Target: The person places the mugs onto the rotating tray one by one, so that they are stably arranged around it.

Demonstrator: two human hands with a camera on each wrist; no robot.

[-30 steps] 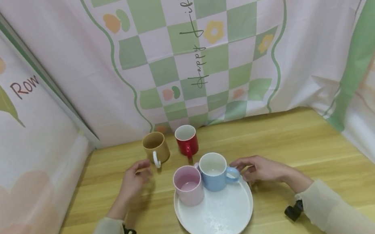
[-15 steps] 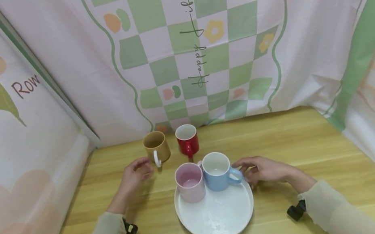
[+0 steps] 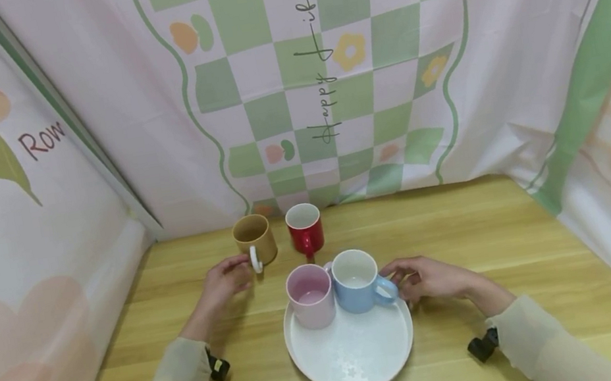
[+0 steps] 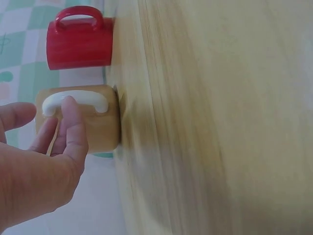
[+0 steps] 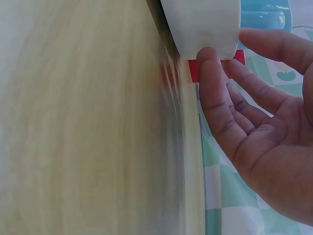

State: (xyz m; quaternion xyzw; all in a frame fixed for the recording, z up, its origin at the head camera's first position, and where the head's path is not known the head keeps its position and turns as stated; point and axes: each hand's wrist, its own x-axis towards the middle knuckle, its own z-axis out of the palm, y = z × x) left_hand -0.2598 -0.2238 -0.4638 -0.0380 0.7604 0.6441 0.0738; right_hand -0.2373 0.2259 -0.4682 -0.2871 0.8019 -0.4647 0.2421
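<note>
The left hand (image 3: 226, 281), fingers loosely bent and parted, holds nothing; the brown mug (image 3: 265, 245) stands upright just to its right and slightly beyond, its white handle (image 3: 255, 260) turned toward the person, right by the fingertips, though contact cannot be told. The red mug (image 3: 305, 237) stands farther along. The right hand (image 3: 430, 276), slack and holding nothing, is well apart from the brown mug, beside the blue mug (image 3: 355, 294).

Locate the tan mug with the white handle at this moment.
In the head view, the tan mug stands toward the back of the table, left of the red mug, with the left hand close by its white handle.
</note>
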